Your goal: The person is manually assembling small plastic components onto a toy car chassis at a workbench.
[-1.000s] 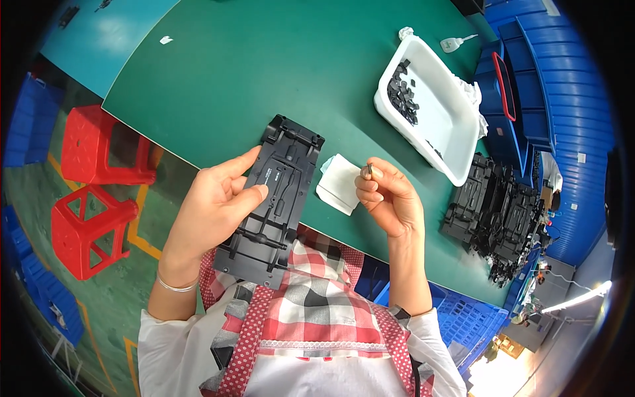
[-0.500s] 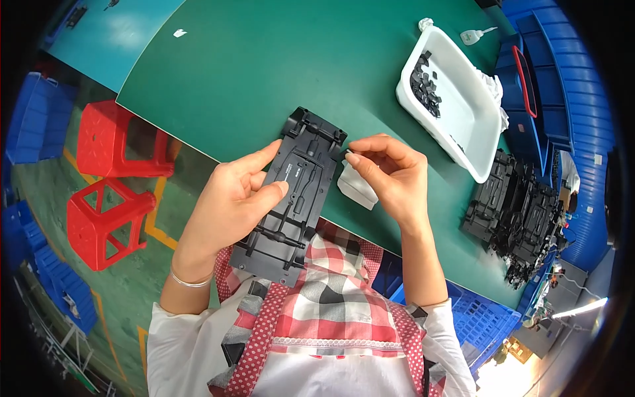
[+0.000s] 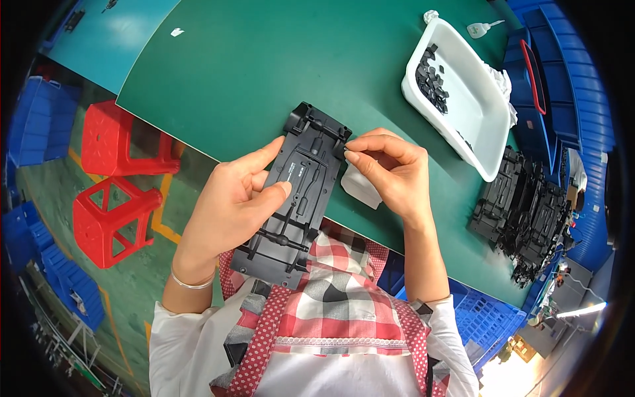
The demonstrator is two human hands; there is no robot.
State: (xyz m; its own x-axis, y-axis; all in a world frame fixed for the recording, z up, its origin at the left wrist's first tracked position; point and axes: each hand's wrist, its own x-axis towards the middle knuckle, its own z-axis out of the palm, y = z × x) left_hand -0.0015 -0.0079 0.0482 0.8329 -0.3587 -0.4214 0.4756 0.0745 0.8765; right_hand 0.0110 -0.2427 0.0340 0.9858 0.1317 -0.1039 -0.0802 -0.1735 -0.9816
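My left hand (image 3: 233, 204) is closed on the left edge of a black plastic toy-vehicle chassis (image 3: 307, 173), with the thumb across its moulded underside. The chassis lies tilted, its far end over the green table and its near end against my apron. At its far right corner, my right hand (image 3: 397, 173) has thumb and forefinger pinched together. Whatever is between those fingertips is too small to make out. Below that hand, partly covered by it, a small white box-like object (image 3: 360, 188) rests near the table's front edge.
A white tray (image 3: 456, 141) with several small black pieces (image 3: 431, 86) stands at the right on the green table (image 3: 231, 73). Beside it are piled black chassis (image 3: 496, 198). A white dropper bottle (image 3: 477, 30) lies far right. Red stools (image 3: 109, 142) stand on the floor at left.
My right fingertips have come in against the chassis's far right corner, where a small gap showed before. The chassis has shifted slightly; my left hand keeps its hold.
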